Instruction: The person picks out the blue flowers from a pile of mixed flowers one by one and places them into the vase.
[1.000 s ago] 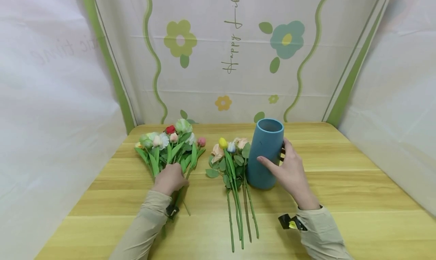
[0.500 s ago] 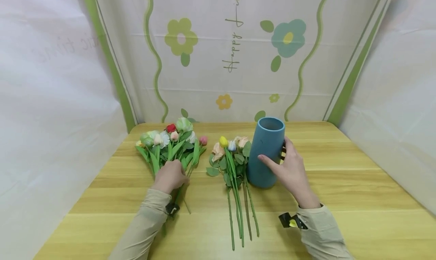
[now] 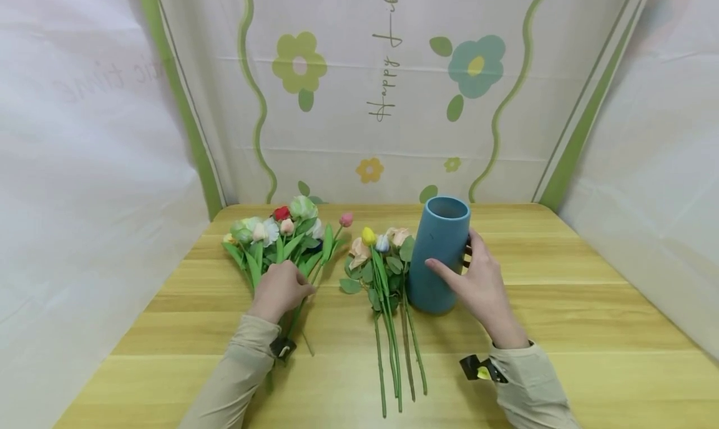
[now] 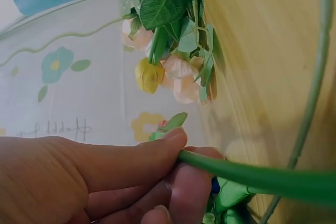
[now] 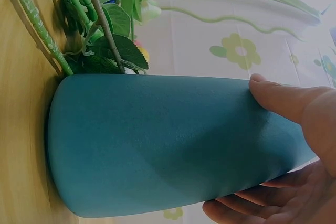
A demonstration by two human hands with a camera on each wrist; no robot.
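Observation:
At the left of the table my left hand (image 3: 283, 291) pinches a green stem (image 4: 241, 169) between thumb and fingers. The stem leads up to a pink tulip (image 3: 346, 219), which leans out to the right of a loose bunch of flowers (image 3: 266, 230) in white, pale green and red. My right hand (image 3: 484, 285) grips a tall blue vase (image 3: 438, 260) from its right side. The vase stands upright on the table, and the right wrist view shows its base on the wood. The tips of most right fingers are hidden behind it in the head view.
Between the hands lies a second group of flowers, with a yellow tulip (image 3: 368, 236) and peach roses (image 3: 359, 251), touching or very near the vase. Their bare stems (image 3: 397, 360) point toward me. A printed curtain (image 3: 342, 129) stands behind the wooden table (image 3: 562, 304).
The pink tulip has shifted right and up, apart from the left bunch, as my left hand draws its stem slightly rightward. The right hand and vase have stayed in place.

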